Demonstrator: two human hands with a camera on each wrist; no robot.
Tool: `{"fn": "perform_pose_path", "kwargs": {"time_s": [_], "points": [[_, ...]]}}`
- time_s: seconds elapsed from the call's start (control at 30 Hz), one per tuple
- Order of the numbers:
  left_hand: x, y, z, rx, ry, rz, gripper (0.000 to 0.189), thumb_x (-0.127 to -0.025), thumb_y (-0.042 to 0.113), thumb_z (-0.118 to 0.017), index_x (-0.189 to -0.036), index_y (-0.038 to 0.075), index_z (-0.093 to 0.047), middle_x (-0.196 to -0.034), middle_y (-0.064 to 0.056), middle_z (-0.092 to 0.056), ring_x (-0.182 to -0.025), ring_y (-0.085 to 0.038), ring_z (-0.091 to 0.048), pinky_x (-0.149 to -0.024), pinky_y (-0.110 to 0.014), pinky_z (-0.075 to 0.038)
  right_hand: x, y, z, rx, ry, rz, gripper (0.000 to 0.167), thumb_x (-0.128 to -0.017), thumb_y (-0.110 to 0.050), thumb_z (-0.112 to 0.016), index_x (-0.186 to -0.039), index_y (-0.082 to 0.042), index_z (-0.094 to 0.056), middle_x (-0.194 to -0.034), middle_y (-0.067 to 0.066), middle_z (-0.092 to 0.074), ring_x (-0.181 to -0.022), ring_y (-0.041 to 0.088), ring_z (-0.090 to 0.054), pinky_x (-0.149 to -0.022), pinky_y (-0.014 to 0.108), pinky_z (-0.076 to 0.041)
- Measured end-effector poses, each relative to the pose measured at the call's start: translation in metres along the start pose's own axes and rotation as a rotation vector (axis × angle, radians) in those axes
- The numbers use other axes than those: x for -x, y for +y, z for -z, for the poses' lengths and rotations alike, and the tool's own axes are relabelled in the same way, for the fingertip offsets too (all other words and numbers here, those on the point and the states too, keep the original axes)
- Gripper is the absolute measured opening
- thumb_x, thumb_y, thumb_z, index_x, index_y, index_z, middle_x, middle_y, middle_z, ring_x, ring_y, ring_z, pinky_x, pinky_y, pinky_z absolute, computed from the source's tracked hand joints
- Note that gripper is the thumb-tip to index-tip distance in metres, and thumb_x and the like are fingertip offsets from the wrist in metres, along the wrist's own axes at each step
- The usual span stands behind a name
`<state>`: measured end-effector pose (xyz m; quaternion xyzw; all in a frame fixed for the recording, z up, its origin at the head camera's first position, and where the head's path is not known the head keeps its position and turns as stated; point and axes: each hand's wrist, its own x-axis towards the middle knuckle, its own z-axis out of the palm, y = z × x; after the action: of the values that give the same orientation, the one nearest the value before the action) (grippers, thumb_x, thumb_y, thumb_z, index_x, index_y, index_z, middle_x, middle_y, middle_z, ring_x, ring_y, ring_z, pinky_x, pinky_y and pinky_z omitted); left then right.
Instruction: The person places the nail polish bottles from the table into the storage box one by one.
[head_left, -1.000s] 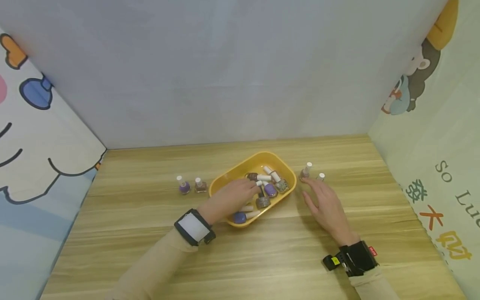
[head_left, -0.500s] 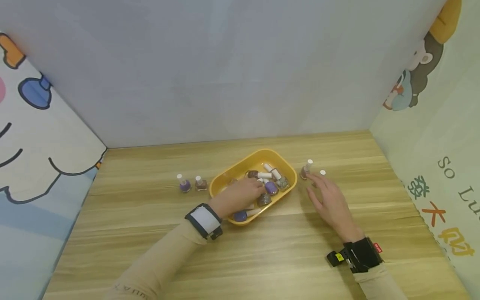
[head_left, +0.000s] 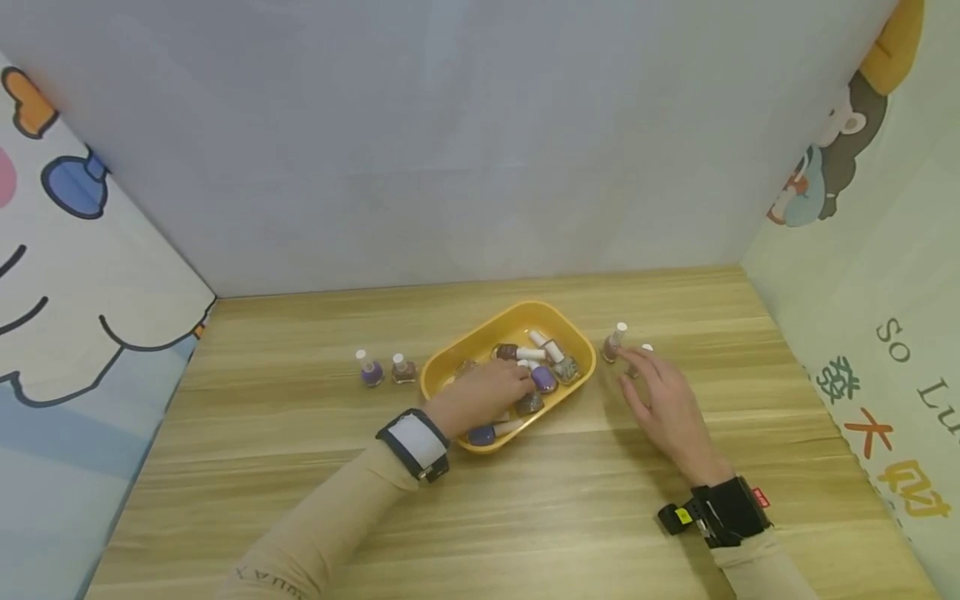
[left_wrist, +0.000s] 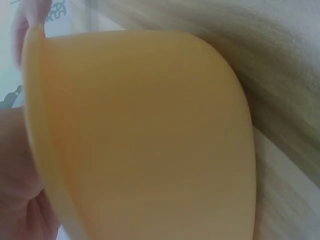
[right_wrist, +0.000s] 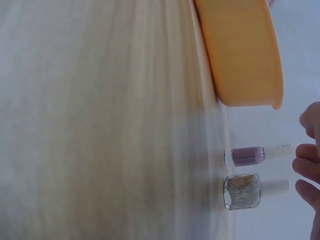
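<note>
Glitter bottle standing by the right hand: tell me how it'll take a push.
The squarish glitter bottle would probably slide, not roll. Pushed at its tall white cap, it might tip. Looking glossy, it could be slippery.

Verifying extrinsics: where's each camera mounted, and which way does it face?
Head: worn on head, facing forward-down at yellow tray; left hand, right hand, sleeves show.
Left wrist: on that wrist, facing tray's outer wall; left hand shows.
Right wrist: on that wrist, facing mauve bottle and glitter bottle; fingers show.
Both wrist views share the tray.
</note>
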<state>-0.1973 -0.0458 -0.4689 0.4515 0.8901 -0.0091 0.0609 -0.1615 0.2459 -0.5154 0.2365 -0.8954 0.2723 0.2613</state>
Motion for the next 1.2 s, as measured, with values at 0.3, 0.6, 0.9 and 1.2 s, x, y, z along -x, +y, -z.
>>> {"fn": "perform_pose_path", "kwargs": {"time_s": [0.3,0.6,0.9,1.2], "points": [[-0.001,0.001,-0.003,-0.027,0.0,-0.021,0.032,-0.096,0.005,-0.069,-0.127,0.013,-0.07,-0.125,-0.003,-0.068,-0.111,-0.02,-0.067,-0.102,-0.031,-0.055,-0.002,0.0,0.003,0.022,0.004,-0.01,0.042,-0.089,0.001,-0.074,-0.129,0.005,-0.063,-0.126,0.025,-0.065,-0.115,0.043,-0.062,-0.101,0.057,-0.05],[0.002,0.002,-0.006,-0.098,0.031,-0.033,0.031,-0.097,0.006,-0.067,-0.127,0.013,-0.067,-0.127,-0.003,-0.066,-0.112,-0.02,-0.066,-0.101,-0.032,-0.055,-0.003,0.003,0.003,0.033,0.027,-0.011,0.041,-0.089,0.003,-0.074,-0.128,0.007,-0.063,-0.127,0.026,-0.064,-0.114,0.044,-0.062,-0.099,0.057,-0.051],[0.007,0.004,-0.005,-0.132,0.035,-0.011,0.025,-0.102,0.011,-0.063,-0.126,0.011,-0.065,-0.128,-0.004,-0.067,-0.117,-0.02,-0.065,-0.104,-0.033,-0.053,-0.004,0.01,0.002,0.043,0.055,-0.007,0.043,-0.087,0.005,-0.075,-0.128,0.009,-0.062,-0.128,0.03,-0.061,-0.115,0.047,-0.06,-0.099,0.059,-0.05],[0.025,0.002,0.007,-0.027,0.123,0.06,0.029,-0.106,0.023,-0.06,-0.132,0.011,-0.064,-0.123,-0.004,-0.067,-0.113,-0.02,-0.066,-0.099,-0.034,-0.056,-0.003,0.015,0.001,0.049,0.051,-0.031,0.043,-0.087,0.002,-0.076,-0.127,0.008,-0.062,-0.129,0.03,-0.061,-0.116,0.048,-0.059,-0.1,0.06,-0.049]]}}
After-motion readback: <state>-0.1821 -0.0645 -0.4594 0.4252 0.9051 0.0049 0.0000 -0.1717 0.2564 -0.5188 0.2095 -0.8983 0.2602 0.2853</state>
